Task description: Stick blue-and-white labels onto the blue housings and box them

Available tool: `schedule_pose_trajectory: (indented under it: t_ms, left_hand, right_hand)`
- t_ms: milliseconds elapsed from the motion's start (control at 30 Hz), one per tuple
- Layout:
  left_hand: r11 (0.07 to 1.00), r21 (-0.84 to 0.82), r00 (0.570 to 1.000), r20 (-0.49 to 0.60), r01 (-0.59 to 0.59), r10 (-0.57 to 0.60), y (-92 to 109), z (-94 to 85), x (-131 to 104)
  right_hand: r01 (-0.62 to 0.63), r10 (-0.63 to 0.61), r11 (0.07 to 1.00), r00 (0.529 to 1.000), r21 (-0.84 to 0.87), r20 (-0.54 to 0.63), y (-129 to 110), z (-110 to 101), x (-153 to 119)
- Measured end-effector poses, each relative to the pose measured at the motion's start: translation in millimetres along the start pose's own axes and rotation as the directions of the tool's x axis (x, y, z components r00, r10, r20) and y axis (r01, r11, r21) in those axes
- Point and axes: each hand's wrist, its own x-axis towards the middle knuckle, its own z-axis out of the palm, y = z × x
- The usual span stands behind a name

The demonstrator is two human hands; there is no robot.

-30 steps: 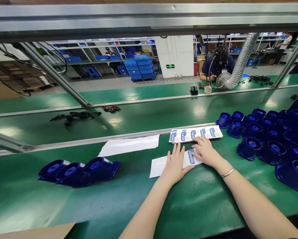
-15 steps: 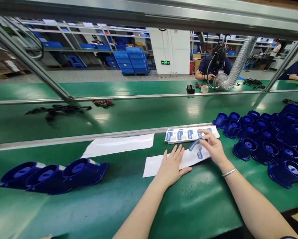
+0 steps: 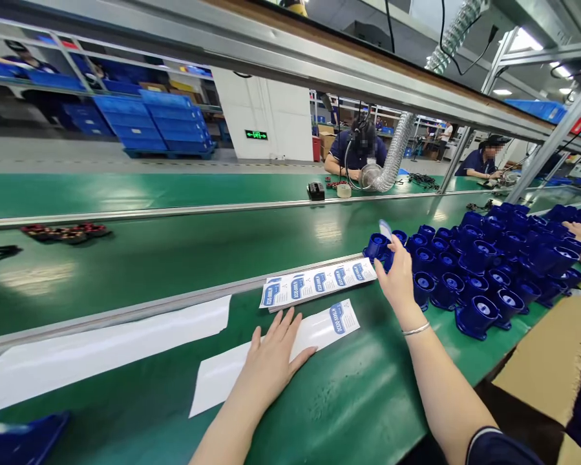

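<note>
My left hand [image 3: 274,354] lies flat with fingers spread on a white label sheet [image 3: 217,381], pressing it to the green bench. One blue-and-white printed label remains at that sheet's right end. Raised just right of the sheet, my right hand [image 3: 397,279] pinches a peeled label [image 3: 385,228] that sticks up from its fingertips. Behind the sheet rests a stack of printed label strips [image 3: 314,284]. Close beyond my right hand stand many blue plastic housings [image 3: 423,258], partly hidden by it.
A blank white backing sheet [image 3: 110,349] lies to the left, near part of a blue housing [image 3: 23,442]. An open cardboard box [image 3: 547,355] stands at the right edge. A metal rail [image 3: 174,300] runs behind the sheets. Co-workers sit across the bench, and another person's hand [image 3: 578,230] shows at right.
My right hand has lifted the label off the sheet and moved it toward the blue housings. The view has swung right. My left hand stays on the sheet.
</note>
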Motion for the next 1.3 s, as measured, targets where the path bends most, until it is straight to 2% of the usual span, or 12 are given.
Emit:
schedule_pose_trajectory:
  t_ms: [100, 200, 400, 567, 667, 733, 800, 867, 933, 1033, 1167, 1300]
  left_hand:
    - [0.999, -0.028, 0.999, -0.032, -0.029, 0.028, -4.9, 1.6, -0.2]
    - [0.994, -0.057, 0.992, -0.095, -0.094, 0.088, -5.5, -0.8, -0.7]
    - [0.968, -0.147, 0.933, -0.328, -0.206, 0.149, 10.5, -20.3, -7.0]
    - [0.891, -0.411, 0.921, -0.389, -0.194, 0.021, 36.5, -32.9, -17.5]
    - [0.590, -0.802, 0.986, -0.152, -0.087, -0.061, 64.5, -38.7, -27.9]
    - [0.133, -0.991, 0.999, 0.023, 0.028, -0.041, 84.0, -45.3, -33.1]
    - [-0.363, -0.929, 0.996, 0.089, 0.077, -0.018, 96.5, -55.1, -34.7]
    - [-0.660, -0.751, 0.991, 0.094, 0.005, -0.100, 96.8, -66.0, -33.5]
    - [-0.764, -0.638, 0.963, 0.133, -0.097, -0.234, 85.3, -74.1, -32.6]
    - [-0.744, -0.654, 0.931, 0.170, -0.138, -0.322, 58.6, -75.3, -34.9]
    - [-0.687, -0.718, 0.933, 0.161, -0.112, -0.321, 37.0, -65.2, -39.9]
    - [-0.714, -0.699, 0.954, 0.185, -0.042, -0.237, 38.0, -58.9, -40.2]
  right_hand:
    - [-0.015, 0.021, 0.933, 1.000, -0.359, 0.014, 10.3, -28.4, 4.9]
    - [-0.034, 0.079, 0.852, 0.995, -0.523, 0.064, 25.5, -49.5, -1.9]
    - [-0.053, 0.117, 0.858, 0.989, -0.511, 0.094, 41.7, -68.1, -17.7]
    - [-0.060, 0.107, 0.932, 0.988, -0.357, 0.114, -4.6, -78.8, -5.0]
    - [-0.040, 0.044, 0.999, 0.983, -0.025, 0.180, -52.5, -61.6, -2.3]
    - [0.022, -0.075, 0.973, 0.971, 0.230, 0.228, -84.9, -40.3, -11.6]
    - [0.078, -0.204, 0.902, 0.944, 0.425, 0.259, -112.7, -19.1, -28.9]
    - [0.093, -0.278, 0.844, 0.918, 0.529, 0.283, -132.1, -4.5, -48.5]
    - [0.075, -0.325, 0.800, 0.888, 0.595, 0.326, -140.8, 2.1, -63.5]
    - [0.000, -0.325, 0.725, 0.882, 0.689, 0.342, -138.1, 3.0, -71.1]
    - [-0.213, -0.059, 0.644, 0.944, 0.735, 0.326, -125.6, 0.2, -65.8]
    - [-0.572, 0.229, 0.409, 0.818, 0.711, 0.527, -121.5, -1.4, -63.8]
